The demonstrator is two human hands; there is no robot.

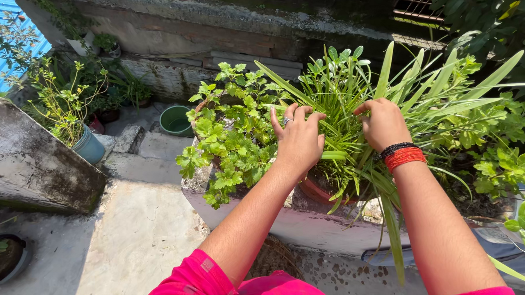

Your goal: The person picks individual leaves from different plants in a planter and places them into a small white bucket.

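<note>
Pink sleeves (pixel 220 283) fill the bottom edge, closest to the lens, and both bare forearms run up from them into the greenery. Left hand (pixel 299 141) is sunk among the long strap leaves of the grassy plant (pixel 354 103), fingers curled and bunched, a ring on one finger; whether anything is actually pinched between them I cannot tell, the palm side is hidden. Right hand (pixel 384 123) sits just beside it in the same clump, knuckles up, fingers folded down into the blades, and again the hold itself is out of sight. Red and black bangles (pixel 401 154) ring that right wrist. The grassy plant stands in a terracotta pot (pixel 316 192) on a pale concrete ledge (pixel 312 227), centre frame, right under both hands. Just left of it, touching leaves with it, a bushy plant with lobed leaves (pixel 233 137). Further right, more broad-leaved greenery (pixel 501 162). Out beyond on the left: a green bucket (pixel 176 120) on the ground, a pale blue pot (pixel 89 146) with a thin twiggy shrub, a mossy stone slab (pixel 30 161), and a stained brick wall (pixel 212 33) at the back.
</note>
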